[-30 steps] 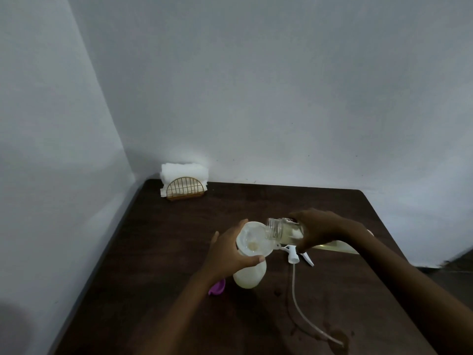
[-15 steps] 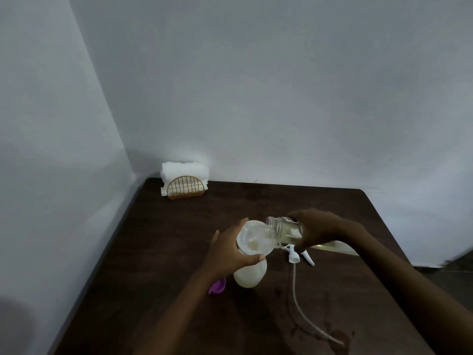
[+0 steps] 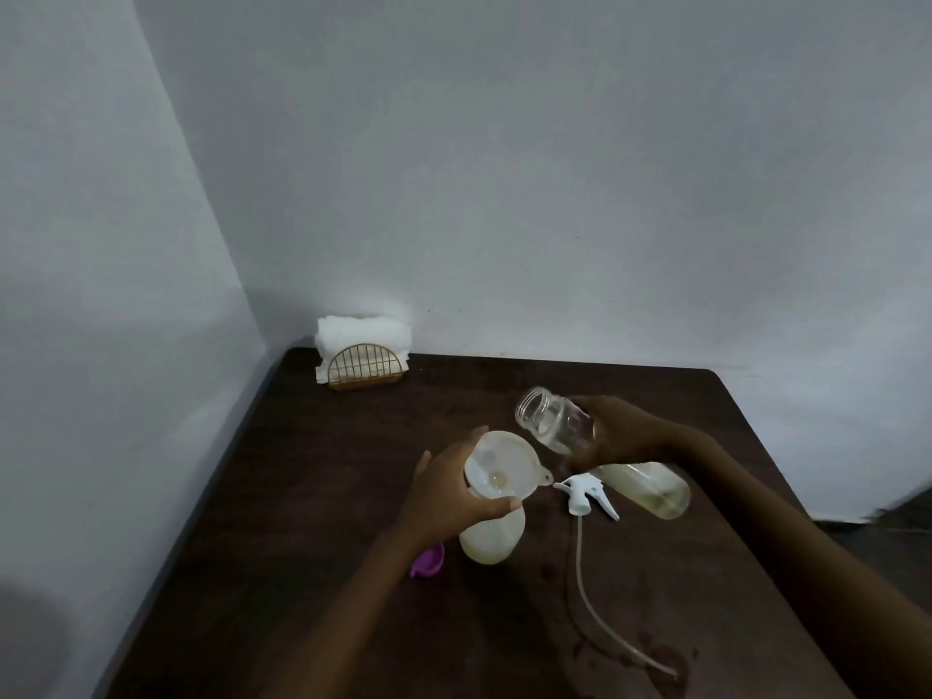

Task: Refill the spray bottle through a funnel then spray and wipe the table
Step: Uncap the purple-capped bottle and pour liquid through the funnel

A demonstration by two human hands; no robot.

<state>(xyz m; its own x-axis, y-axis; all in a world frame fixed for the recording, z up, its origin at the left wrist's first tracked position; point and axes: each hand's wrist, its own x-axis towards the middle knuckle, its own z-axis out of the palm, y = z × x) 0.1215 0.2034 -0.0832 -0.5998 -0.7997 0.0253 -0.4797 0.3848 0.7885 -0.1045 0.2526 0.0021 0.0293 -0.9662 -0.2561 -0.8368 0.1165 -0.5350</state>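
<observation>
1. The spray bottle (image 3: 491, 539) stands upright near the middle of the dark surface (image 3: 328, 496). The funnel (image 3: 499, 471) sits in its neck, and a small pale pool lies at the funnel's throat.
2. The left hand (image 3: 449, 491) curls round the funnel's rim and the bottle's shoulder, as before.
3. The right hand (image 3: 620, 436) grips the glass jar (image 3: 555, 421). Half a second ago the jar's mouth tipped over the funnel. Now it is drawn back to 1 o'clock of the funnel, clear of the rim, with a little liquid left inside.
4. The trigger head (image 3: 587, 491) lies at 3 o'clock of the bottle, and its tube (image 3: 578, 562) trails toward 5 o'clock.
5. A second bottle (image 3: 650, 491) lies on its side beyond the trigger head and shows more than before.
6. The purple cap (image 3: 428, 560) at 8 o'clock and the napkin holder (image 3: 365, 368) at 11 o'clock are unchanged.
</observation>
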